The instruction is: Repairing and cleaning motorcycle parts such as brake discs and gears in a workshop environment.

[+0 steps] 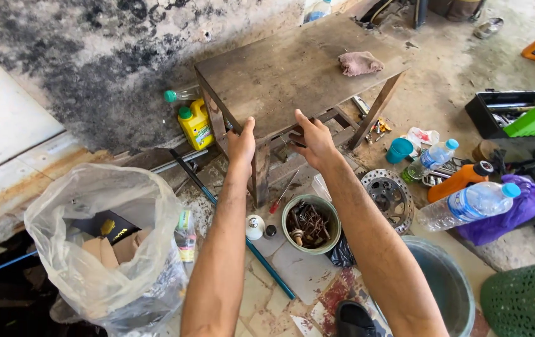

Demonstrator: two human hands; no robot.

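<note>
A worn wooden table stands against a stained wall, seen from above. My left hand grips the near edge of its top by the front leg, thumb up. My right hand holds the same edge a little further right, fingers curled under the board. A crumpled pinkish rag lies on the table top near its far right side. Directly below my hands on the floor sits a round bowl full of rusty bolts and screws.
A clear plastic bag of cardboard stands at the left. A yellow jug sits under the table. At the right lie a brake disc, water bottles, an orange bottle, a black toolbox, a grey bucket and a green basket.
</note>
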